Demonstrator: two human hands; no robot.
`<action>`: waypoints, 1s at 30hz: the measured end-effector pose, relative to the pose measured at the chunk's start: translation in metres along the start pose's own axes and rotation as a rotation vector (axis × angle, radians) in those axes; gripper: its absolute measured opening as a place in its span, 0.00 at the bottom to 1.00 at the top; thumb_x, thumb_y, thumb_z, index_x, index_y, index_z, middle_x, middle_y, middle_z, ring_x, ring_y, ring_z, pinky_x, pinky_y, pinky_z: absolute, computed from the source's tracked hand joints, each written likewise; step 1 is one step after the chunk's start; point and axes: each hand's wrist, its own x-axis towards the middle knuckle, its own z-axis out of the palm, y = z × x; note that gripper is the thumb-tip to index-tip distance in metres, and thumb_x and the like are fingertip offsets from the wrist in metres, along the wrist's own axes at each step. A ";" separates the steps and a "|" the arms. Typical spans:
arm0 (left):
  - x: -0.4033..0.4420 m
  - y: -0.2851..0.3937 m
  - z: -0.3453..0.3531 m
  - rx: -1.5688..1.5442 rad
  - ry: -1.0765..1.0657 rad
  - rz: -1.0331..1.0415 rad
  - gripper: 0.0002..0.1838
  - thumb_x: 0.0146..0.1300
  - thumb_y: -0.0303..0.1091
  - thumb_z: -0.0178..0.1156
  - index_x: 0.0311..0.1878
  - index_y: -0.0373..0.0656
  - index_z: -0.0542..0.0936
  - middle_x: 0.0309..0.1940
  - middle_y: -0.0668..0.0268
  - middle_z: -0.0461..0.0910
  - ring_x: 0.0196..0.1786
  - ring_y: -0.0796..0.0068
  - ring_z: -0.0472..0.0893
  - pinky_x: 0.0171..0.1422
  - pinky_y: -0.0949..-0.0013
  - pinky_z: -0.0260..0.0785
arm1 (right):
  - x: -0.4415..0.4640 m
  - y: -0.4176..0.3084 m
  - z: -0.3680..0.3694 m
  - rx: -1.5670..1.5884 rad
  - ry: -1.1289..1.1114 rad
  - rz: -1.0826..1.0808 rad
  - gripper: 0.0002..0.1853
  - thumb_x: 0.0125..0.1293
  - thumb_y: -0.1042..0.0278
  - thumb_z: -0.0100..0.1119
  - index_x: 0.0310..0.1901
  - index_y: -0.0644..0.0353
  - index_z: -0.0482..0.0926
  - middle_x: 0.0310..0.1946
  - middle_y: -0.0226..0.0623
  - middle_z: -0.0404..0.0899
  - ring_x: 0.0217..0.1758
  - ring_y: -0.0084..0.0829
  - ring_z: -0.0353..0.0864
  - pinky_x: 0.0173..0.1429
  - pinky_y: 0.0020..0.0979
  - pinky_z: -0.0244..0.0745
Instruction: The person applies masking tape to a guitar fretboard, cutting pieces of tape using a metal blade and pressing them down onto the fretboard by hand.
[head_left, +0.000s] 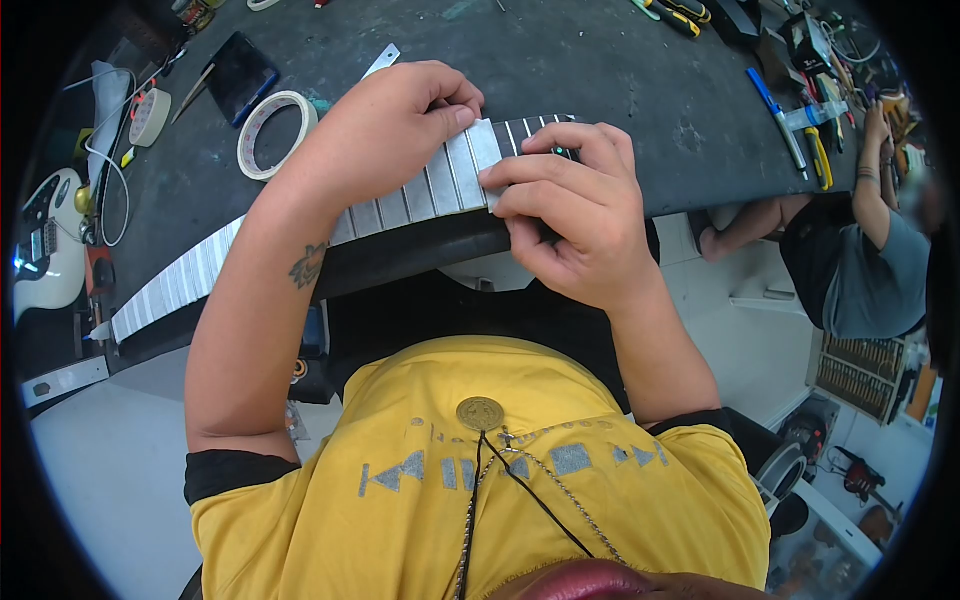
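Note:
A long guitar neck [428, 192] lies along the bench's front edge, with pale tape strips between its frets over much of its length. At its upper edge, my left hand [425, 115] is closed, thumb and finger pinched at the end of a tape strip [483, 152]. On the strip's right side rests my right hand [575, 200], its fingers curled with the tips pressing the tape's edge; whether it grips anything is hidden. To the right of that strip the fretboard [515, 130] shows dark wood between frets.
A tape roll [276, 136], a dark tablet-like object [241, 79] and another roll [150, 117] lie left on the bench [390, 22]. A blue pen [777, 122] and yellow-handled tool [819, 158] lie right. Another person [870, 240] sits at far right.

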 end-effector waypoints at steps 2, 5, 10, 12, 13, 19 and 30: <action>0.000 0.001 0.000 0.009 0.001 0.004 0.13 0.83 0.31 0.68 0.61 0.34 0.90 0.50 0.62 0.93 0.53 0.72 0.89 0.62 0.65 0.81 | 0.001 -0.003 -0.003 0.018 -0.012 0.023 0.18 0.48 0.74 0.74 0.43 0.48 0.90 0.52 0.21 0.97 0.61 0.41 0.87 0.69 0.46 0.70; 0.000 0.000 0.000 0.025 0.002 0.013 0.12 0.83 0.31 0.67 0.61 0.34 0.89 0.50 0.62 0.92 0.52 0.72 0.88 0.62 0.65 0.80 | 0.008 -0.011 0.000 -0.014 0.021 0.087 0.17 0.51 0.69 0.73 0.45 0.48 0.93 0.52 0.21 0.95 0.63 0.38 0.87 0.70 0.48 0.70; 0.000 -0.001 -0.001 -0.008 -0.009 0.004 0.12 0.83 0.31 0.67 0.61 0.34 0.89 0.48 0.63 0.92 0.52 0.72 0.87 0.62 0.65 0.80 | 0.003 -0.006 0.000 -0.010 0.010 0.038 0.21 0.49 0.68 0.72 0.48 0.51 0.95 0.54 0.23 0.96 0.62 0.39 0.87 0.71 0.48 0.72; 0.000 0.000 -0.001 -0.012 -0.009 -0.006 0.12 0.83 0.31 0.67 0.61 0.34 0.89 0.48 0.63 0.91 0.52 0.72 0.87 0.62 0.65 0.80 | 0.003 -0.004 0.000 0.001 0.017 0.025 0.21 0.49 0.68 0.71 0.48 0.51 0.95 0.53 0.23 0.96 0.61 0.40 0.87 0.70 0.47 0.73; 0.000 0.001 -0.001 -0.009 -0.007 -0.005 0.12 0.83 0.30 0.67 0.61 0.34 0.89 0.48 0.63 0.91 0.52 0.72 0.87 0.62 0.65 0.80 | 0.003 -0.004 0.000 0.008 0.025 0.022 0.20 0.49 0.68 0.71 0.47 0.51 0.96 0.53 0.23 0.96 0.60 0.40 0.87 0.69 0.47 0.73; 0.002 -0.001 0.000 -0.024 -0.019 -0.031 0.13 0.83 0.31 0.67 0.61 0.34 0.89 0.48 0.63 0.91 0.52 0.73 0.87 0.63 0.65 0.80 | 0.001 -0.001 -0.001 0.030 0.061 -0.021 0.18 0.47 0.69 0.73 0.42 0.49 0.96 0.49 0.19 0.97 0.56 0.38 0.87 0.66 0.46 0.74; 0.002 0.001 0.000 0.002 -0.008 -0.033 0.14 0.83 0.32 0.67 0.62 0.34 0.89 0.50 0.62 0.92 0.53 0.72 0.88 0.63 0.64 0.80 | -0.006 -0.001 0.008 -0.093 0.124 -0.068 0.08 0.57 0.68 0.84 0.39 0.47 0.95 0.47 0.15 0.96 0.53 0.32 0.86 0.65 0.45 0.71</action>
